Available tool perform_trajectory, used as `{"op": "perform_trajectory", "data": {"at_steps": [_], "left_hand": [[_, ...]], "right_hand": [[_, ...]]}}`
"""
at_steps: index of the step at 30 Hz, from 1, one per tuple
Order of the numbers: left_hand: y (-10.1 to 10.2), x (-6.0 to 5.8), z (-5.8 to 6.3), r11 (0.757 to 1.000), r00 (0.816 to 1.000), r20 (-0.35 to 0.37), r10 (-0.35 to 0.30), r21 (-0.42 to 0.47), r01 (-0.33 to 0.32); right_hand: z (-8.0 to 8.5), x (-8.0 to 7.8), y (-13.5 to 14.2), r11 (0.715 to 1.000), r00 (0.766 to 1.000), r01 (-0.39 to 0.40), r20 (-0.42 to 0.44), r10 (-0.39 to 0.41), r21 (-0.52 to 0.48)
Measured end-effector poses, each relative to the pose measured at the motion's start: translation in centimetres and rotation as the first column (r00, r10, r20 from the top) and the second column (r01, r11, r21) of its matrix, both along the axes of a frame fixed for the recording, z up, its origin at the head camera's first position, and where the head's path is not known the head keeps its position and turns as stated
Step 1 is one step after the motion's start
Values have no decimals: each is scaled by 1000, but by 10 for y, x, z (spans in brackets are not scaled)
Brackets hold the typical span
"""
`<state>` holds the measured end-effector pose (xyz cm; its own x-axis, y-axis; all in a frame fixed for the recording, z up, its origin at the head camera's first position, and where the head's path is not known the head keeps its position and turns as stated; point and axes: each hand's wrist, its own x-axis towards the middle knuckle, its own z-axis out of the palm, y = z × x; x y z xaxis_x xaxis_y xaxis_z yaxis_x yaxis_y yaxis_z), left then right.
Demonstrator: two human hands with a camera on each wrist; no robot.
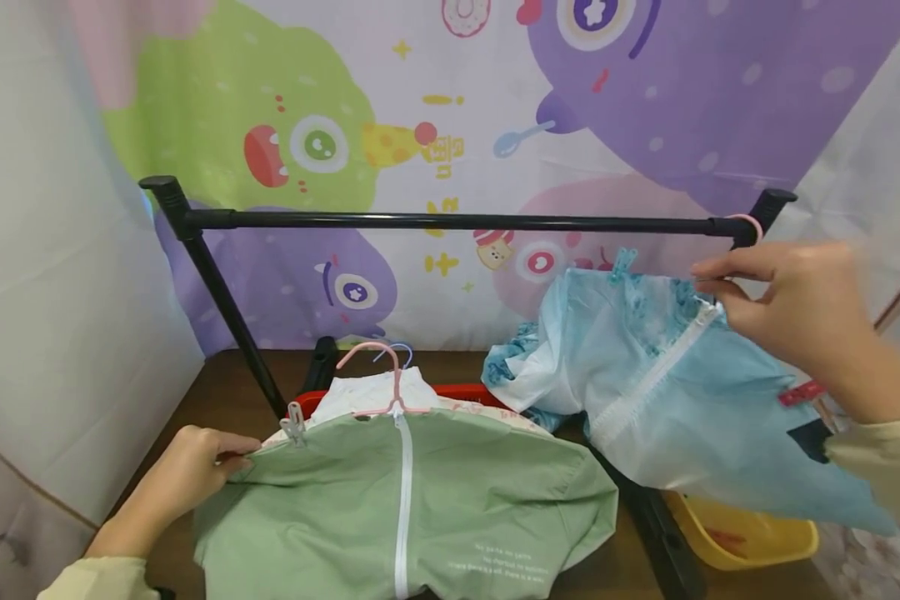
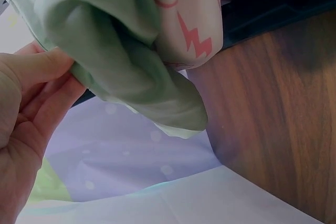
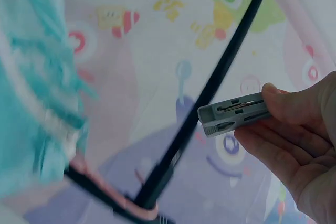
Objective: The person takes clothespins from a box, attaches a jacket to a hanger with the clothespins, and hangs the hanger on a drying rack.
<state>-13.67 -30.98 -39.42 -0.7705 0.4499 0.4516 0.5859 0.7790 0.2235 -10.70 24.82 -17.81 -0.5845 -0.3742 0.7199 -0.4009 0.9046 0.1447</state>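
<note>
In the head view a green zip jacket [image 1: 330, 500] hangs on a pink hanger [image 1: 396, 375], with a grey clothespin [image 1: 294, 423] on its left shoulder. My left hand [image 1: 187, 467] pinches that shoulder's edge; the left wrist view shows thumb and fingers on the green cloth [image 2: 115, 61]. Between the thumb and fingers of my right hand [image 3: 299, 135] is another grey clothespin [image 3: 233, 114], seen in the right wrist view. This right hand [image 1: 802, 308] is raised before a light blue jacket [image 1: 645, 375] at the rack's right end, and it hides part of that jacket.
A black rack bar [image 1: 450, 221] spans the view. Behind the green jacket are white clothing [image 1: 375, 392] and a red basket's rim [image 1: 457, 392]. A yellow basket [image 1: 765, 537] stands at lower right. A teal clothespin [image 1: 624, 265] and a red one [image 1: 801, 393] are on the blue jacket.
</note>
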Motion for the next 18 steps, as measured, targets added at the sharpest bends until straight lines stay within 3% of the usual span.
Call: {"op": "perform_trajectory", "data": {"at_steps": [6, 11, 18], "left_hand": [[2, 4, 4, 999, 992, 118, 39, -6, -39], [3, 6, 6, 998, 990, 130, 55, -12, -54], [3, 6, 7, 998, 989, 136, 61, -7, -61]], "right_hand": [[-17, -12, -23, 987, 991, -133, 5, 134, -95], [-31, -20, -41, 966, 975, -222, -1, 224, -131], [-46, -26, -61, 931, 934, -272, 167, 317, -244]]}}
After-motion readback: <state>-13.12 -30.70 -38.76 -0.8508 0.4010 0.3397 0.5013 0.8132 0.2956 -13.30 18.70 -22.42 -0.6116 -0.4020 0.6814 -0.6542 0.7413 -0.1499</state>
